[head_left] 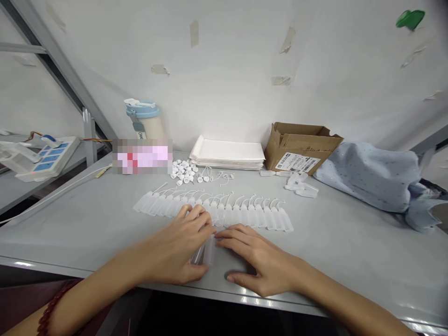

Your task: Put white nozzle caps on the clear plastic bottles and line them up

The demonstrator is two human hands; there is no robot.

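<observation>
My left hand [182, 247] arches over a few small translucent plastic tubes [209, 252] near the table's front edge, thumb at their near ends and curled fingers at their far ends. My right hand [261, 254] lies just to the right, palm down with thumb and fingers apart. Its fingertips come close to the tubes' far ends; whether they touch cannot be told. Beyond both hands runs a long row of similar flat translucent tubes [259, 217], side by side, with thin white cords pointing away from me. My left hand hides part of that row.
A heap of white caps [184, 170] and loose cords [224, 176] lie behind the row. Farther back stand white envelopes [227, 151], a cardboard box [297, 147] and a blue-lidded tumbler [145, 119]. Loose tubes [303, 185] and blue cloth [371, 175] lie at right.
</observation>
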